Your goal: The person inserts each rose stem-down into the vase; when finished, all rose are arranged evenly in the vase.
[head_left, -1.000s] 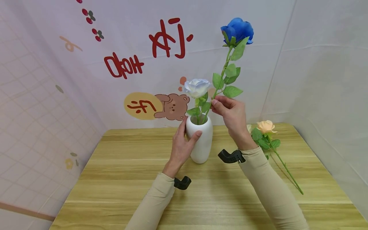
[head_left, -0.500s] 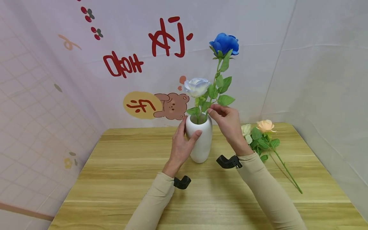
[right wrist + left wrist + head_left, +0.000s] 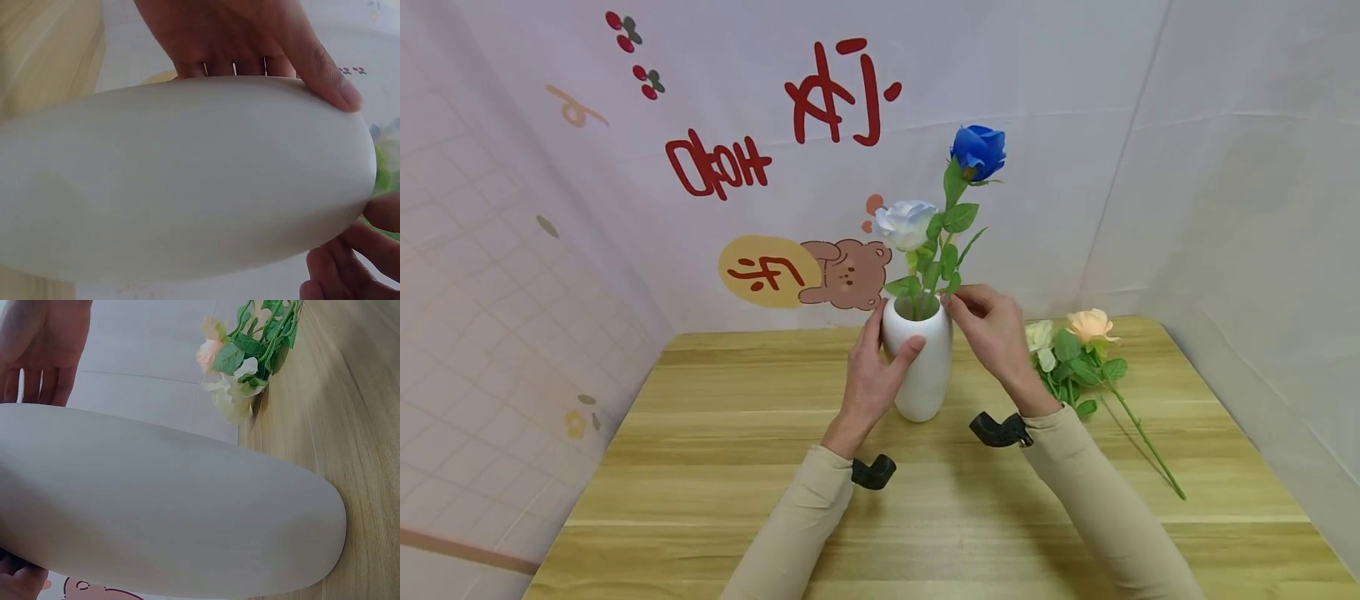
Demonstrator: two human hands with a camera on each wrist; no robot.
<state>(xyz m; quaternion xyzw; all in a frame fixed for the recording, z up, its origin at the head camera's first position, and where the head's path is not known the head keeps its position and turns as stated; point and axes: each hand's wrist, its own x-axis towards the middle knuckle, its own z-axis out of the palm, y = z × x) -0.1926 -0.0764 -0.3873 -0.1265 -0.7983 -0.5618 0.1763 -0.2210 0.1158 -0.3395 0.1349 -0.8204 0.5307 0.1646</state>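
A white vase [image 3: 921, 367] stands upright on the table. My left hand [image 3: 874, 375] grips its left side, thumb across the front near the rim and fingers behind. In the vase stand a white rose [image 3: 906, 223] and a taller blue rose [image 3: 978, 153], which leans right. My right hand [image 3: 992, 329] is at the rim's right side, thumb and fingertips curled together at the blue rose's low leaves. In the right wrist view, green shows between the fingers [image 3: 381, 247] beside the vase. The stems' lower ends are hidden inside the vase.
To the right on the wooden table [image 3: 700, 467] lie a peach rose [image 3: 1092, 325] and a cream rose [image 3: 1040, 337], their leaves overlapping. Behind the table hangs a pale cloth [image 3: 1060, 208] with red lettering and a printed bear [image 3: 850, 275].
The blue rose has come down into the vase, shifted left, and turned so its bloom faces another way. My right hand moved down to the rim with it; the left kept its hold.
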